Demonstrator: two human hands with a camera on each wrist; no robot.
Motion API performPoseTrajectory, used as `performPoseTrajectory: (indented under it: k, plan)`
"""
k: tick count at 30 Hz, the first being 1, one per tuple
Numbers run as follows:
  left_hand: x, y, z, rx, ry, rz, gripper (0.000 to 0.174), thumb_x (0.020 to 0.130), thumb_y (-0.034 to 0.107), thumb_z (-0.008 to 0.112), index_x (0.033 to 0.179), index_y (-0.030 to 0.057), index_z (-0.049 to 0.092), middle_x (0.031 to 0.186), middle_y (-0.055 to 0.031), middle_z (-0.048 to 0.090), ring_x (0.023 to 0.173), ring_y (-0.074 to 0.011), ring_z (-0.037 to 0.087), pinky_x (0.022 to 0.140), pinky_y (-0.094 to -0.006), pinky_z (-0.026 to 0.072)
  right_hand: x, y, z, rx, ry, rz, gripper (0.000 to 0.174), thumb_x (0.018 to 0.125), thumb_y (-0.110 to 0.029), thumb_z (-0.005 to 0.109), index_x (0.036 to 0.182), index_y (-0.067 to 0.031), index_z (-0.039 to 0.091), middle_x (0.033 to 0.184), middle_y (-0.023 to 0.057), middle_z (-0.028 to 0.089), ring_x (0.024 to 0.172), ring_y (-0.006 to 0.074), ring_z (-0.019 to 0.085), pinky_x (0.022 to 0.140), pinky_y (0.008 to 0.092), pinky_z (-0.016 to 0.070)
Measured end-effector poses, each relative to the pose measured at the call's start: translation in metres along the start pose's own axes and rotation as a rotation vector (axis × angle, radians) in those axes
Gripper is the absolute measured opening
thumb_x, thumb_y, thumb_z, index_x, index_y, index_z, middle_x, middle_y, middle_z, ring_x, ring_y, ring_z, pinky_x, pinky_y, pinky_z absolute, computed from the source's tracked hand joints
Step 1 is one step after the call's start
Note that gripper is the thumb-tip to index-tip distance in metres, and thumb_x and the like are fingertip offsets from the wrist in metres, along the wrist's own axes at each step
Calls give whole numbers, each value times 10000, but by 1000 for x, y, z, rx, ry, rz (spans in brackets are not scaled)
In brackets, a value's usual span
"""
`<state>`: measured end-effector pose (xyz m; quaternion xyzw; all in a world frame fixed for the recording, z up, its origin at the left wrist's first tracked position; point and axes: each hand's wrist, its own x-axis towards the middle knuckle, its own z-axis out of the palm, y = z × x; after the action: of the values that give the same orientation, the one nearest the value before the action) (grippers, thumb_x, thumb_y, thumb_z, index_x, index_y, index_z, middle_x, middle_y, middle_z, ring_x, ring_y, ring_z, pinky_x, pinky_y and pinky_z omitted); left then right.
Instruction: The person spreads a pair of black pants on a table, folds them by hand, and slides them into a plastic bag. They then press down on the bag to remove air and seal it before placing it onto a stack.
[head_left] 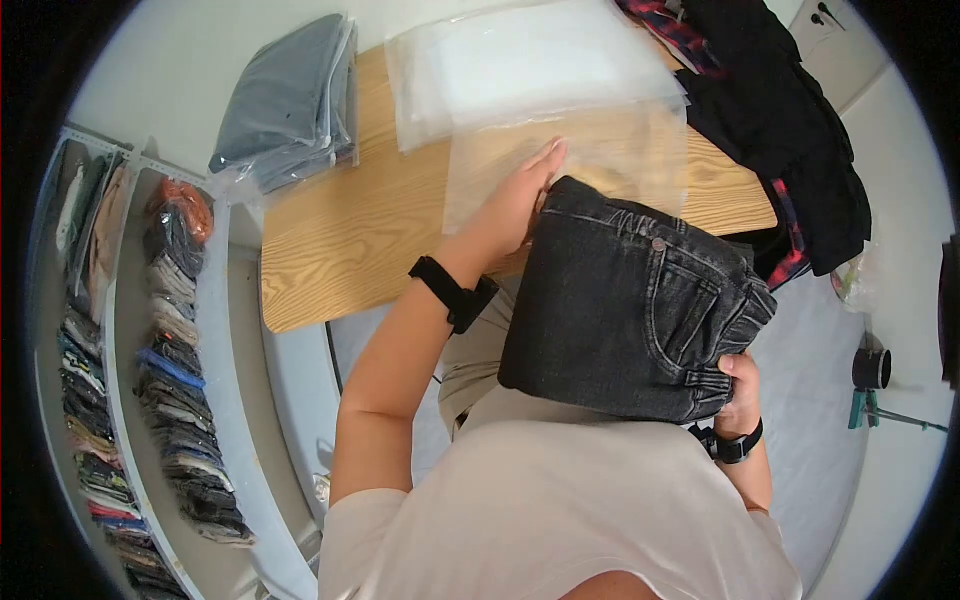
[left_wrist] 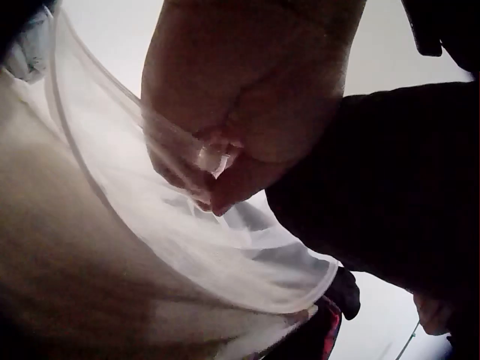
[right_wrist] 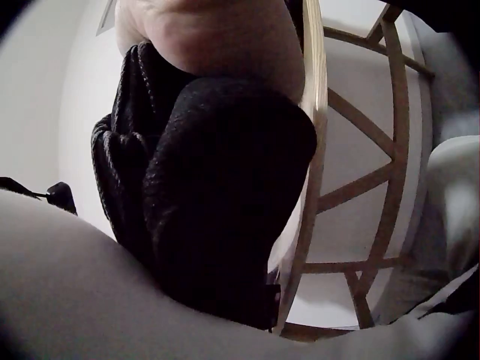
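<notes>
Folded black denim jeans (head_left: 620, 310) are held up against the person's front, waistband and a pocket showing on the right side. The right hand (head_left: 741, 388) grips their lower right corner, thumb on top and fingers hidden underneath. Beside the jeans' upper left edge is the left hand (head_left: 525, 200), over a clear plastic bag (head_left: 480, 170) on the table. In the left wrist view the thumb and fingertips of that hand (left_wrist: 240, 135) meet on the thin film of the bag (left_wrist: 135, 187). The jeans (right_wrist: 225, 187) bulge close below the right hand in the right wrist view.
A wood-grain table (head_left: 330, 270) bears a stack of clear bags (head_left: 530, 60) and bagged folded garments (head_left: 285, 100). Black and red plaid clothes (head_left: 800, 150) drape over its right end. Shelves (head_left: 130, 270) packed with folded clothes stand at left.
</notes>
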<state>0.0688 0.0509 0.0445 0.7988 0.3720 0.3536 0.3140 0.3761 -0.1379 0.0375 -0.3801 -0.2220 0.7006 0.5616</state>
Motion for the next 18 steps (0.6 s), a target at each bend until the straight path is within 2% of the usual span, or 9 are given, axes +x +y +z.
performPoseTrajectory:
  k: [2,4,6,8,10,13,14,16,18]
  plan:
    - [7,10,-5,-83,20,4,635,777,-151,387,1392,-1,332,1437,-205,346,1270,-319,423,991,-337,393,0,-1,9,-8,14,-11,659,657,-93,572,1285,53,435,1217,180,561,1078,319,574,971,415,454]
    - [11,14,-12,62,-11,44,592,845,-89,409,1416,38,316,1460,-203,304,1303,-312,386,957,-368,427,6,0,3,3,14,-19,632,675,-100,575,1273,56,445,1197,183,574,1054,320,587,959,414,465]
    - [10,21,-18,171,-17,98,596,832,-91,402,1409,37,327,1459,-196,310,1275,-324,412,950,-377,431,11,0,-2,57,83,-20,595,700,-106,573,1259,59,458,1168,182,592,1025,316,603,944,411,476]
    - [8,34,-20,279,-23,149,601,819,-93,395,1403,35,339,1457,-189,317,1247,-336,438,944,-386,435,14,-4,2,69,69,-36,553,732,-117,577,1245,60,471,1150,184,603,998,311,617,927,414,489]
    - [3,48,-17,481,-44,205,628,723,-126,449,1337,5,425,1447,-139,348,1079,-355,520,887,-381,462,19,-3,-2,148,164,-56,525,760,-127,575,1244,47,474,1161,186,598,999,307,619,924,415,492]
    - [1,55,-10,482,-40,220,606,718,-119,464,1308,20,468,1434,-140,365,1004,-331,541,871,-381,473,27,-1,2,203,192,-117,501,799,-154,566,1255,28,466,1170,182,596,1010,309,616,924,411,495]
    - [0,57,-11,481,-41,222,606,718,-119,464,1308,20,468,1434,-140,365,1004,-331,541,871,-381,473,28,0,3,228,207,-155,499,806,-160,562,1260,23,462,1172,181,595,1017,309,613,926,410,494]
    - [1,60,-13,473,-63,189,541,777,-108,411,1303,6,461,1408,-194,387,1141,-380,502,964,-409,415,30,1,6,229,207,-164,496,819,-180,562,1263,19,461,1176,181,593,1037,309,604,939,418,484]
    - [1,62,-12,475,-62,186,533,771,-107,413,1289,4,476,1395,-195,402,1148,-376,498,968,-407,413,35,5,7,300,241,-183,491,830,-192,559,1266,13,461,1175,181,594,1057,308,594,955,425,469]
